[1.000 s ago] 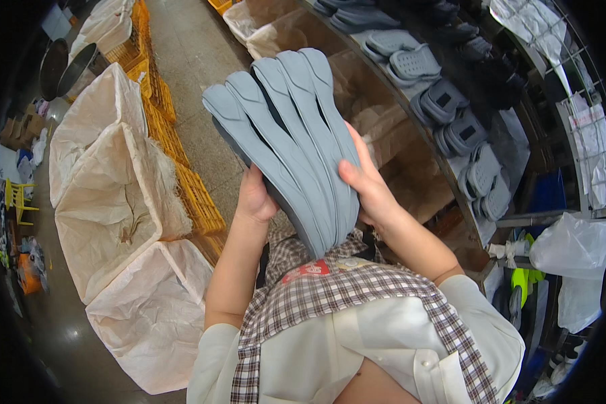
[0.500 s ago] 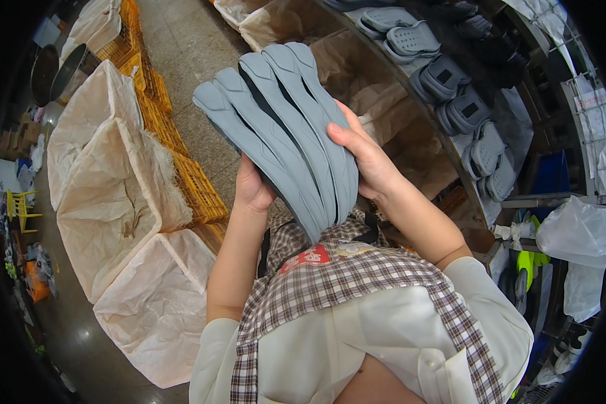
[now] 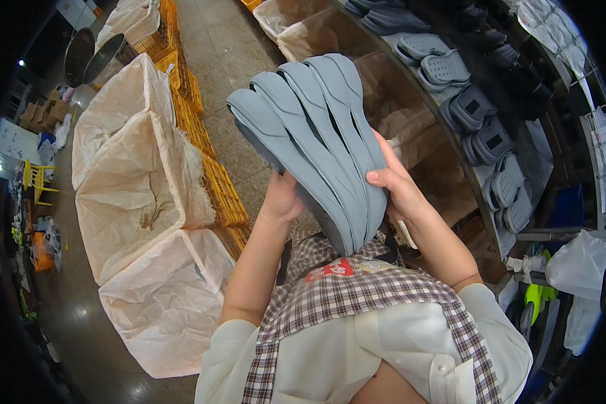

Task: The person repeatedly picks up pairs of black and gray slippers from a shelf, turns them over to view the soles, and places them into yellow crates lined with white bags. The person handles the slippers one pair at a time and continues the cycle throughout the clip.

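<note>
A stack of several grey shoe soles [image 3: 316,145] is between my hands, standing on edge side by side with their patterned sidewalls up. My left hand [image 3: 285,196] grips the stack from its left side, its fingers mostly hidden beneath. On the other side my right hand [image 3: 394,182] is closed round the outer sole, thumb resting on top and the other fingers behind. The near ends of the soles come close to my checked apron [image 3: 357,293].
Cloth-lined yellow crates [image 3: 124,195] line the left. On the right, a shelf [image 3: 488,202] bears pairs of grey soles [image 3: 508,182]; lined bins [image 3: 411,128] stand beneath it. A plastic bag [image 3: 581,262] hangs at the far right. A yellow chair [image 3: 39,182] stands far left.
The view has shifted, so the soles, hands and surroundings appear farther right. The stack is tilted a little differently, and both hands keep their hold on it.
</note>
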Demonstrator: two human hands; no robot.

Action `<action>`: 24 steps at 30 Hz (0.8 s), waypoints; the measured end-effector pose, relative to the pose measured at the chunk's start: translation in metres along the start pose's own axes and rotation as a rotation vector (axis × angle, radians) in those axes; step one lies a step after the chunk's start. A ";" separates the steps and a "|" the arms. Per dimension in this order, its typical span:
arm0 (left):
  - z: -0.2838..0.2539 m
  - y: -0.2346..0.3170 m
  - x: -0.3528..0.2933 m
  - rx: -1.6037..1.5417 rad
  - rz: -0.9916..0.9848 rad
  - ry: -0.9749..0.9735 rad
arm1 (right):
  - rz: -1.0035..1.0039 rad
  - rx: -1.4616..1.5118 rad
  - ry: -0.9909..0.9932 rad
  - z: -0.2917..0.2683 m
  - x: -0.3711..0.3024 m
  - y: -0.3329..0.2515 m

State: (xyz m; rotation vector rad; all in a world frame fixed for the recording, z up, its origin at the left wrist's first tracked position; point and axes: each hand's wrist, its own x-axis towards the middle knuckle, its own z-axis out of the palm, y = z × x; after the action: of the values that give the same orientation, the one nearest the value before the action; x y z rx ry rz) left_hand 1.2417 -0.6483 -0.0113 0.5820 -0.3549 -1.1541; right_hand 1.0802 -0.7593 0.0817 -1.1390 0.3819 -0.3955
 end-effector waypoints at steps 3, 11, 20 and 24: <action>0.000 0.001 -0.002 0.089 0.021 0.020 | 0.006 -0.027 0.006 -0.002 0.000 0.002; -0.002 0.004 -0.006 0.112 0.027 -0.055 | -0.005 -0.101 0.031 0.000 -0.007 0.005; -0.008 0.002 -0.006 0.141 0.030 -0.104 | 0.017 -0.050 0.049 0.000 -0.011 0.007; -0.008 -0.002 -0.006 0.131 0.026 -0.130 | 0.042 -0.005 0.085 0.001 -0.012 0.006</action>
State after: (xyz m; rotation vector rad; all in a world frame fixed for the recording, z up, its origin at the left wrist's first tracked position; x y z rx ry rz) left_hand 1.2427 -0.6410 -0.0188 0.6161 -0.5517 -1.1526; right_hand 1.0706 -0.7503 0.0779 -1.1193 0.4808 -0.4069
